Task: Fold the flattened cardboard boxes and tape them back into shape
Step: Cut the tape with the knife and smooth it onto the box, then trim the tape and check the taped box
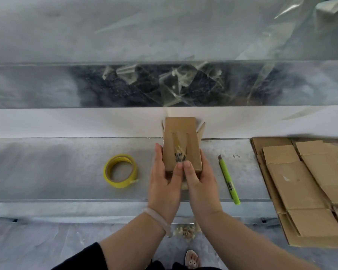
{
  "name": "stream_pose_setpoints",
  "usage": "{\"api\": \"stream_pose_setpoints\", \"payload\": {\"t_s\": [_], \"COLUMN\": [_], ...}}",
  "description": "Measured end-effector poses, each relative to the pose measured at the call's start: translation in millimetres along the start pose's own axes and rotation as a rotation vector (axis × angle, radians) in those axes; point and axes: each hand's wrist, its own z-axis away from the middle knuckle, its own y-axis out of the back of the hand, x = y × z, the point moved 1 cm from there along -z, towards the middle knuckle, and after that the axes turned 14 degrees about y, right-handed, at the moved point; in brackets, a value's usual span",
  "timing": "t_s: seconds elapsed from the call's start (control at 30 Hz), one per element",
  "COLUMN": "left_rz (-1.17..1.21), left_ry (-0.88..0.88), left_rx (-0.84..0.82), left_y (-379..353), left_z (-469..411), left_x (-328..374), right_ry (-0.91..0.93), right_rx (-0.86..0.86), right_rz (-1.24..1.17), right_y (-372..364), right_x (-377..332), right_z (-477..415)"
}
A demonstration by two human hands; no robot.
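both hands clamped on box, thumbs together; press tape flat along seam, flaps square

Soft, even light, bright yet flat, fills the scene. The cardboard box is the sharpest thing and casts only a faint shadow just behind it. Right of the box, the flattened cardboard stack smears along its far edge. Beyond the box, clear film shows pale glare.
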Motion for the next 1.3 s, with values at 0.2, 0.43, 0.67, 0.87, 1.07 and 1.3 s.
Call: {"api": "stream_pose_setpoints", "payload": {"t_s": [0.2,0.43,0.67,0.87,1.07,1.3], "left_rz": [0.154,0.244,0.228,0.15,0.018,0.121], "left_ry": [0.052,0.142,0.096,0.07,-0.024,-0.004], "left_rx": [0.041,0.011,-0.102,-0.131,0.007,-0.089], "left_y": [-9,-9,-7,-5,-6,-2], "left_z": [2,-1,2,3,3,1], "left_x": [3,8,5,3,-6,-6], "right_ry": [-0.055,-0.11,-0.155,-0.132,-0.076,-0.143], "right_rx": [0.096,0.117,-0.084,-0.12,-0.049,-0.14], "right_rz": [0.055,-0.021,-0.087,-0.078,0.05,0.041], "right_y": [1,3,10,13,11,19], "right_x": [8,8,16,12,8,9], "right_z": [-4,-3,3,-1,-3,-2]}}
